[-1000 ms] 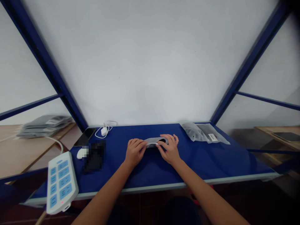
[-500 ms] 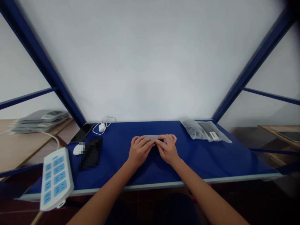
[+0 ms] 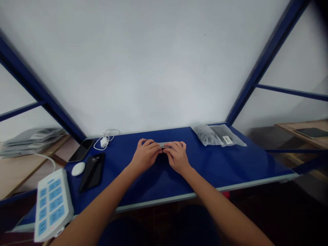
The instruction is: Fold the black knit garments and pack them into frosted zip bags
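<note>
My left hand [image 3: 146, 155] and my right hand [image 3: 178, 157] are close together over the middle of the blue table [image 3: 205, 167]. Between them is a thin, flat grey object [image 3: 165, 144] with a dark part along its near side. The fingers of both hands are closed on its near edge, one hand at each end. My hands cover much of it, so its exact kind cannot be made out.
On the left lie a lit black phone [image 3: 92, 172], a white oval case [image 3: 78, 168], another dark phone [image 3: 82, 150] and a white charger with cable [image 3: 104, 141]. A power strip [image 3: 52, 205] overhangs the left edge. Frosted plastic bags [image 3: 219, 135] lie at the back right.
The view has tilted and shifted slightly, so everything sits a little further left. My hands still hold the grey object, their fingers slightly moved. The black phone's screen now shows.
</note>
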A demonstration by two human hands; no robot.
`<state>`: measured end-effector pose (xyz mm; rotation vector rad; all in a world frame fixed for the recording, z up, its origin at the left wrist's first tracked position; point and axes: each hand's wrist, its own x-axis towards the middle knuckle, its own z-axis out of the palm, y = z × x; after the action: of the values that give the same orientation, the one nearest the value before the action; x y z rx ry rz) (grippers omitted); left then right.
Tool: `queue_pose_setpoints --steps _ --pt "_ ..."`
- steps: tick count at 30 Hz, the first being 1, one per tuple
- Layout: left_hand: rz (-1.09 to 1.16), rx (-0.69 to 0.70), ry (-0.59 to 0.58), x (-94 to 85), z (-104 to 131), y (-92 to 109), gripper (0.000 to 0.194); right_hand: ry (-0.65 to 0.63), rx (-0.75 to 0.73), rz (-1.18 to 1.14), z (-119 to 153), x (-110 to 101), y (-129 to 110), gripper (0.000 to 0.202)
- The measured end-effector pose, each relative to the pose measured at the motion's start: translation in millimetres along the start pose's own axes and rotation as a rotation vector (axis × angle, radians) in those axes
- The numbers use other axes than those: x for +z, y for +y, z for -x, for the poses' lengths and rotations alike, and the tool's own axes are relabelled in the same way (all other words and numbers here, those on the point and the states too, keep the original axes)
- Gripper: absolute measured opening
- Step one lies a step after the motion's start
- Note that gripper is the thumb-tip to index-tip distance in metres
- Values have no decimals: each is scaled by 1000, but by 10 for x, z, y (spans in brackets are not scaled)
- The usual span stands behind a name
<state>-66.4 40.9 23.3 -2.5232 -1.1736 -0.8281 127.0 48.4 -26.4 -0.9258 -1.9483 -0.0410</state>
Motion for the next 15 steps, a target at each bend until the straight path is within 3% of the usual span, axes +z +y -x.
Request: queue_pose_setpoints --steps 8,15 --pt "53 -34 161 154 24 46 10 18 59 16 -49 -61 8 14" --pt "47 -7 144 157 40 -52 12 29 57 20 -59 -47 35 15"
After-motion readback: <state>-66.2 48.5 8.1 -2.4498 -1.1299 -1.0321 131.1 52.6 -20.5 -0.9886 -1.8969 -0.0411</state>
